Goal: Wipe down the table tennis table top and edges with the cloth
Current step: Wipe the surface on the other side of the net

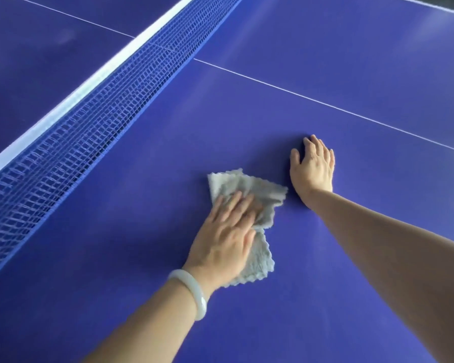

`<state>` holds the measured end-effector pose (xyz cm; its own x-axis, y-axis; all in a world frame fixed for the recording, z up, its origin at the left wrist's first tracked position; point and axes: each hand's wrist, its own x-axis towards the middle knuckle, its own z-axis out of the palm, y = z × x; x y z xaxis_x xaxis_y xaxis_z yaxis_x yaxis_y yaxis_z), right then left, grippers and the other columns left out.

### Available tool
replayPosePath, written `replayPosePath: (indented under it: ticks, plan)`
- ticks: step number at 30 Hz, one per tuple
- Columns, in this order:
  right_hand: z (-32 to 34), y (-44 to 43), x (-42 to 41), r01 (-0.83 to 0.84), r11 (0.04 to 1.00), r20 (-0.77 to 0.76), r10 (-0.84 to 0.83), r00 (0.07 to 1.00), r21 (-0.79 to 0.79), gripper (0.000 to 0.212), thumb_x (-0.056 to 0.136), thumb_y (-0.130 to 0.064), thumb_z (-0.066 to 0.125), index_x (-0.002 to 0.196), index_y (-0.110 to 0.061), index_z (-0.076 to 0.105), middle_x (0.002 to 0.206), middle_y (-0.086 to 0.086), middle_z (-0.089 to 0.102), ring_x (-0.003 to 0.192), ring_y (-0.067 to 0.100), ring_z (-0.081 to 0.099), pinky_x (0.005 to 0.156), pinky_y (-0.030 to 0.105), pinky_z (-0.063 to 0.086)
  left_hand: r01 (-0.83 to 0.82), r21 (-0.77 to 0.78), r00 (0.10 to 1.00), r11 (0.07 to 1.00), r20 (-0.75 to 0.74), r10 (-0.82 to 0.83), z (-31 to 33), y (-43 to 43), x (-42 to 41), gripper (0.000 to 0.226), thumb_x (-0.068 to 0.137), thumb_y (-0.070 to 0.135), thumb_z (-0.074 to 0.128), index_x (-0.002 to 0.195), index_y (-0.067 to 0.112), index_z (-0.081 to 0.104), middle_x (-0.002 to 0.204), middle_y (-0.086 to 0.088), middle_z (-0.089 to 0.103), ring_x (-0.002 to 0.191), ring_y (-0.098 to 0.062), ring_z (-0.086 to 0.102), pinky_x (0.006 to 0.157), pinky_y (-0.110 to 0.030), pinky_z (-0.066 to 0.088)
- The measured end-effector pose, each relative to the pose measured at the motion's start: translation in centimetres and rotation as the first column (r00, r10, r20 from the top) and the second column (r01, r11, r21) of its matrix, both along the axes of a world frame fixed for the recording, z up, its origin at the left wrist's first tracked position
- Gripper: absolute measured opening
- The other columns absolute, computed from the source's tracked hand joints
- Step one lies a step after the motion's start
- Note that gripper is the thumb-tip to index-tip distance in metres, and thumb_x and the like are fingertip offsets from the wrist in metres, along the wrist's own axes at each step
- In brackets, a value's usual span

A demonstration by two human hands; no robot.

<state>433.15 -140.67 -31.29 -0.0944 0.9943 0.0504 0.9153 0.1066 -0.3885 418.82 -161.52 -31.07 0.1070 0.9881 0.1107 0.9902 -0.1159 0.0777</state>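
Observation:
A blue table tennis table top (325,74) fills the view. On it, near the middle, lies a crumpled grey cloth (247,186). My left hand (227,238) presses flat on the cloth with straight fingers; a pale bangle sits on that wrist. My right hand (313,166) rests palm down on the bare table just right of the cloth, fingers straight and spread a little. The lower part of the cloth is hidden under my left palm.
The blue net (89,127) with its white top band runs diagonally from the lower left to the top middle, left of the cloth. A thin white centre line (325,103) crosses the table beyond my hands.

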Motion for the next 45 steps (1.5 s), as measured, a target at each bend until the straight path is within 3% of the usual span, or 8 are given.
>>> replayPosePath:
  ticks: [5,8,12,17,22,30,36,45]
  plan:
    - [-0.2,0.0,-0.2,0.005,1.0,-0.018,-0.005,1.0,0.001,0.056,0.103,-0.038,0.035,0.151,-0.01,0.035,0.162,0.002,0.026,0.152,0.018,0.014,0.125,0.038,-0.001,-0.477,-0.095,0.873,0.874,0.065,0.484,0.8,-0.3,0.3,0.056,0.102,0.03,0.025,0.156,0.014,0.021,0.164,-0.007,0.013,0.152,-0.028,0.002,0.122,-0.048,0.005]
    - [-0.1,-0.1,-0.3,-0.001,1.0,-0.001,0.001,1.0,-0.006,0.057,0.103,-0.038,0.035,0.152,-0.009,0.033,0.163,0.004,0.025,0.152,0.019,0.013,0.125,0.039,-0.001,-0.122,-0.11,0.978,0.986,0.157,0.139,0.4,-3.4,10.4,0.052,0.099,0.034,0.035,0.148,0.016,0.039,0.162,-0.007,0.023,0.151,-0.031,0.009,0.12,-0.053,0.016]
    - [0.0,-0.1,0.2,-0.025,1.0,0.013,0.025,1.0,-0.013,0.056,0.104,-0.037,0.034,0.153,-0.009,0.032,0.164,0.003,0.022,0.153,0.019,0.012,0.125,0.038,-0.001,0.236,-0.105,0.966,0.966,0.133,-0.221,0.4,-6.5,15.2,0.052,0.092,0.045,0.045,0.141,0.028,0.05,0.157,0.004,0.034,0.148,-0.022,0.026,0.116,-0.048,0.03]
    - [-0.1,-0.1,0.2,-0.039,0.999,0.031,0.04,0.999,-0.024,0.058,0.104,-0.038,0.034,0.154,-0.009,0.031,0.164,0.004,0.021,0.153,0.019,0.01,0.125,0.039,-0.002,-0.08,-0.032,0.993,0.996,0.088,0.082,0.3,-5.9,3.3,0.046,0.101,0.034,0.035,0.14,0.015,0.054,0.158,-0.004,0.032,0.149,-0.024,0.022,0.119,-0.05,0.023]
    - [-0.2,-0.2,-0.2,-0.043,0.999,0.094,0.046,0.995,-0.031,0.062,0.103,-0.041,0.033,0.154,-0.006,0.026,0.165,0.007,0.017,0.153,0.022,0.008,0.125,0.042,-0.003,-0.504,-0.1,0.86,0.858,0.037,0.51,0.6,-6.3,-5.6,0.055,0.102,0.035,0.024,0.148,0.013,0.041,0.158,-0.008,0.032,0.148,-0.027,0.023,0.119,-0.051,0.021]
    - [0.1,-0.7,-1.4,-0.013,0.993,0.352,0.053,0.934,-0.116,0.065,0.106,-0.038,0.022,0.156,0.001,0.009,0.166,0.014,0.004,0.153,0.03,0.001,0.123,0.051,-0.001,-0.518,-0.141,0.852,0.844,0.004,0.524,0.5,-6.2,-5.1,0.057,0.1,0.036,0.019,0.153,0.02,0.031,0.162,-0.002,0.021,0.152,-0.022,0.01,0.121,-0.048,0.013]
    - [0.7,-14.4,-5.7,-0.199,0.972,0.141,0.216,0.966,-0.126,0.062,0.106,-0.03,0.031,0.158,-0.006,0.01,0.167,0.008,0.002,0.154,0.024,-0.003,0.124,0.041,-0.006,-0.502,-0.13,0.86,0.855,0.028,0.509,0.5,-6.1,-5.5,0.06,0.098,0.037,0.015,0.153,0.02,0.031,0.162,-0.002,0.022,0.152,-0.023,0.01,0.121,-0.049,0.015]
    - [0.2,-25.0,-8.2,-0.048,0.994,0.085,0.056,0.995,-0.098,0.058,0.105,-0.03,0.023,0.159,-0.011,0.011,0.167,0.0,0.002,0.154,0.015,-0.006,0.123,0.036,-0.012,-0.391,-0.145,0.914,0.909,0.057,0.403,0.6,-8.6,-4.3,0.063,0.097,0.04,0.023,0.156,0.02,0.02,0.165,-0.005,0.01,0.152,-0.026,-0.002,0.122,-0.049,0.001]
